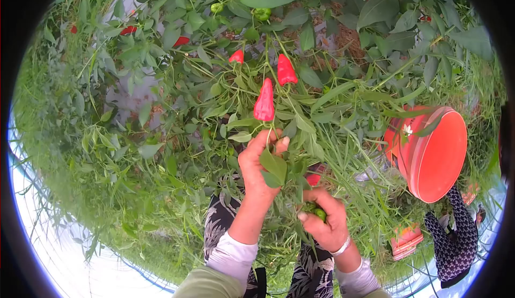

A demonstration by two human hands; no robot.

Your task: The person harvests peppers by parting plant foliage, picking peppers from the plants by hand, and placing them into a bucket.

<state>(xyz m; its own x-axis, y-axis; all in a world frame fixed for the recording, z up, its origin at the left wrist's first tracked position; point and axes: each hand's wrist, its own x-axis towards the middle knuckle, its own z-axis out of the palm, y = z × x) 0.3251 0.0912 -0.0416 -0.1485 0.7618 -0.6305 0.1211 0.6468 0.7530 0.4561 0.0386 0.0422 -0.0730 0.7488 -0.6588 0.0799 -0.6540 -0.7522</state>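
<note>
My left hand [260,164] is closed on a thin pepper plant stem, just under a hanging red pepper [264,102]. A leaf [274,166] covers part of its fingers. Lower and to the right, my right hand [328,222] is curled round a small green pepper [319,214], partly hidden by the fingers and foliage. A second red pepper [286,70] hangs above and right of the first, and the tip of another red pepper [236,56] shows to the left. Between my hands, a dark red pepper [313,179] is half hidden among leaves.
A red bucket [439,153] stands to the right in the grass, its mouth facing right. Lower down are another red container [406,242] and a person's patterned clothing [455,239]. Dense pepper plants with green peppers [262,13] fill the upper view.
</note>
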